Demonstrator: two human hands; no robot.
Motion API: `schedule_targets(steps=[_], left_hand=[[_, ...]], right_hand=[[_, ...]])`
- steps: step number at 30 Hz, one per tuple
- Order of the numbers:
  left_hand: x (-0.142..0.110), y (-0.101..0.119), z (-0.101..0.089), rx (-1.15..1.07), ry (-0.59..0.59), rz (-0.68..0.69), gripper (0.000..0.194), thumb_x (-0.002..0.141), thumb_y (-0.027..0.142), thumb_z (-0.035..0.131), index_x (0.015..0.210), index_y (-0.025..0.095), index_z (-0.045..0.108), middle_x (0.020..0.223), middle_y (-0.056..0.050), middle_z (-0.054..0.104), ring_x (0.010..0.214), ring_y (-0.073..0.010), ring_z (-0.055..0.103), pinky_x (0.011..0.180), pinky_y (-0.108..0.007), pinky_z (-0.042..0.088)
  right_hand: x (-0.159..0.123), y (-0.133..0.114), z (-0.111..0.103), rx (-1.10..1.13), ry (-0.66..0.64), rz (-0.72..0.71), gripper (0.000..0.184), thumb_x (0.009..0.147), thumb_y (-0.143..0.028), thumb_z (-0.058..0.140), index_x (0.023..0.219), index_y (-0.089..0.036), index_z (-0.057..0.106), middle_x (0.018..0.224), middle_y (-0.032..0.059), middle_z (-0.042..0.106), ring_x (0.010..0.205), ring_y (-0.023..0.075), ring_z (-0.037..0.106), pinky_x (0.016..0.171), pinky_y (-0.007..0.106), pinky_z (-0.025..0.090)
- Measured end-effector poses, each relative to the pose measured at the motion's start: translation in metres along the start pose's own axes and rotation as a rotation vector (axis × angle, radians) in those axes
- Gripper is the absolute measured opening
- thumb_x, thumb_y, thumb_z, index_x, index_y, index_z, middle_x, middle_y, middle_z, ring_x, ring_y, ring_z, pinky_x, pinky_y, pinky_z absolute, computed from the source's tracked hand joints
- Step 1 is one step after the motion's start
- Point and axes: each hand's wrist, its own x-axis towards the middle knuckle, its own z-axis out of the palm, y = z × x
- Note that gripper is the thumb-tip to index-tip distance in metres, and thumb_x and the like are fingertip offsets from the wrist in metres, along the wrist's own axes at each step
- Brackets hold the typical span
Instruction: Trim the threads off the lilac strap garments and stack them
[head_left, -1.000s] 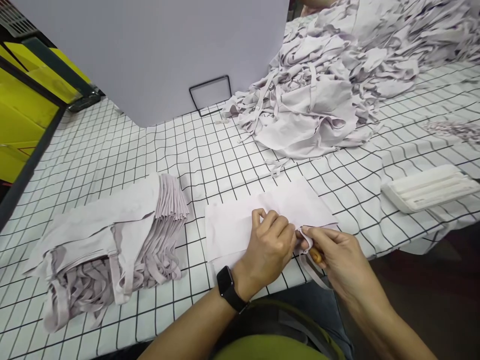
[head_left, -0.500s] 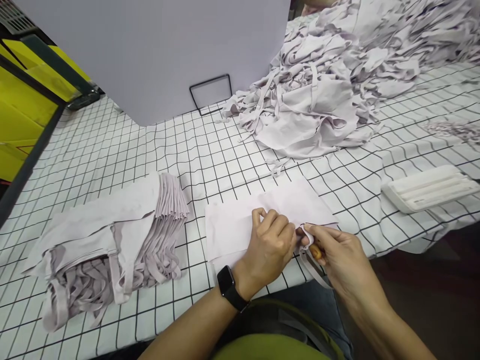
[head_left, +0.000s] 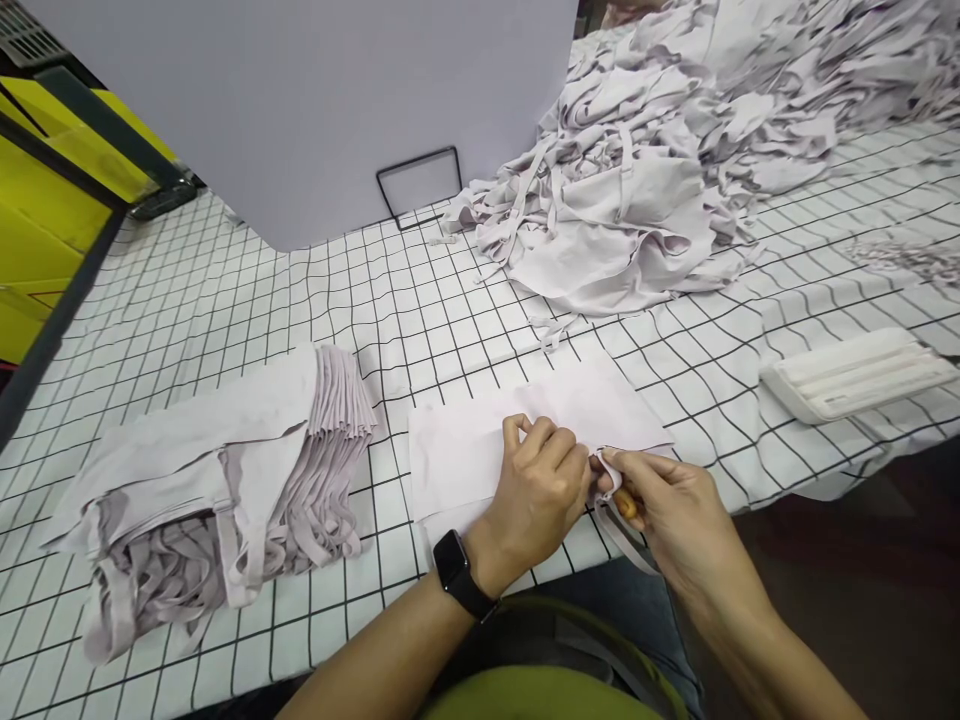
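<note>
A pale lilac garment (head_left: 457,450) lies flat and folded on the table in front of me. My left hand (head_left: 544,480), with a black watch on the wrist, rests on it, fingers curled and pinching the cloth at its near right edge. Beside it, my right hand (head_left: 667,490) pinches the garment's narrow strap (head_left: 626,540), which loops down over the table edge. An orange-brown handle (head_left: 626,502) shows under the right fingers; the rest of that tool is hidden. The fingertips of both hands nearly meet.
To the left is a neat stack of similar strapped garments (head_left: 202,430). A large loose heap of them (head_left: 622,220) fills the back right. A white plastic tray (head_left: 855,375) sits at right, near scattered threads (head_left: 907,258). A grey panel (head_left: 322,110) with a black wire stand (head_left: 420,185) rises behind.
Both hands keep almost the same pinch on the garment and strap. The whole view has shifted very slightly; nothing has been let go or taken up.
</note>
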Motion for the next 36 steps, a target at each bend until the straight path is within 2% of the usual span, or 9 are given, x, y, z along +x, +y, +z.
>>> schedule_targets(steps=[9,16,22,26,30,32,34,35,36], left_hand=[[-0.001,0.0,-0.001,-0.015,-0.028,-0.007,0.027,0.101,0.013,0.046,0.08,0.016,0.062,0.076,-0.003,0.063,0.08,-0.019,0.052,0.079,-0.039,0.035],[-0.002,-0.002,0.001,-0.011,-0.054,0.025,0.024,0.101,0.013,0.048,0.081,0.016,0.062,0.077,-0.003,0.062,0.08,-0.019,0.051,0.081,-0.039,0.035],[-0.003,-0.003,0.002,0.011,-0.079,0.073,0.026,0.1,0.012,0.047,0.078,0.015,0.06,0.077,-0.004,0.061,0.08,-0.019,0.051,0.083,-0.038,0.035],[-0.001,-0.002,0.0,0.045,-0.134,0.056,0.024,0.1,0.011,0.046,0.081,0.014,0.06,0.082,-0.004,0.063,0.084,-0.02,0.053,0.084,-0.041,0.034],[0.0,-0.004,-0.02,-0.051,-0.308,0.025,0.012,0.098,0.015,0.054,0.103,0.014,0.065,0.105,-0.009,0.067,0.099,-0.0247,0.058,0.088,-0.045,0.037],[-0.004,-0.009,-0.037,-0.155,-0.335,-0.007,0.024,0.096,0.02,0.061,0.119,0.016,0.063,0.122,-0.012,0.064,0.11,-0.0269,0.058,0.092,-0.047,0.04],[-0.013,-0.017,-0.054,-0.239,-0.274,-0.09,0.031,0.094,0.021,0.064,0.125,0.017,0.062,0.127,-0.012,0.062,0.114,-0.0268,0.058,0.095,-0.046,0.044],[-0.019,-0.021,-0.062,-0.27,-0.209,-0.159,0.029,0.093,0.02,0.064,0.122,0.016,0.064,0.122,-0.012,0.064,0.111,-0.0254,0.06,0.093,-0.043,0.046],[-0.026,-0.025,-0.068,-0.297,-0.132,-0.242,0.024,0.093,0.018,0.063,0.117,0.016,0.067,0.114,-0.01,0.067,0.104,-0.0232,0.063,0.09,-0.04,0.049]], right_hand=[[0.001,0.0,-0.003,-0.038,-0.027,-0.005,0.041,0.076,-0.043,0.08,0.052,-0.016,0.062,0.054,-0.0001,0.049,0.047,0.0076,0.034,0.043,0.023,0.025],[0.006,-0.001,-0.01,-0.178,-0.076,-0.026,0.047,0.075,-0.051,0.079,0.051,-0.017,0.057,0.051,-0.0043,0.036,0.048,0.0072,0.024,0.044,0.024,0.02],[0.008,-0.008,-0.012,-0.249,-0.213,0.023,0.055,0.067,-0.063,0.079,0.051,-0.018,0.053,0.052,-0.0046,0.038,0.047,0.0057,0.023,0.044,0.023,0.016],[0.003,-0.008,-0.021,-0.368,-0.232,0.013,0.055,0.075,-0.07,0.071,0.061,-0.018,0.061,0.053,-0.0032,0.046,0.043,0.0057,0.025,0.042,0.022,0.021],[-0.017,-0.002,-0.048,-0.72,-0.096,-0.18,0.047,0.081,-0.068,0.065,0.09,-0.023,0.076,0.066,0.0037,0.066,0.05,0.0154,0.052,0.049,0.028,0.042],[-0.034,0.003,-0.066,-0.892,0.014,-0.305,0.047,0.079,-0.066,0.066,0.1,-0.026,0.079,0.076,0.0062,0.074,0.053,0.0194,0.06,0.053,0.031,0.047],[-0.052,0.01,-0.079,-0.978,0.131,-0.414,0.041,0.08,-0.062,0.065,0.098,-0.028,0.08,0.084,0.0069,0.077,0.054,0.0211,0.064,0.052,0.032,0.048],[-0.06,0.015,-0.082,-0.986,0.141,-0.445,0.038,0.081,-0.061,0.065,0.094,-0.028,0.08,0.086,0.0071,0.078,0.056,0.022,0.066,0.052,0.032,0.048],[-0.065,0.022,-0.083,-0.979,0.094,-0.45,0.036,0.082,-0.06,0.064,0.09,-0.028,0.079,0.087,0.0073,0.078,0.06,0.0233,0.068,0.052,0.032,0.049]])
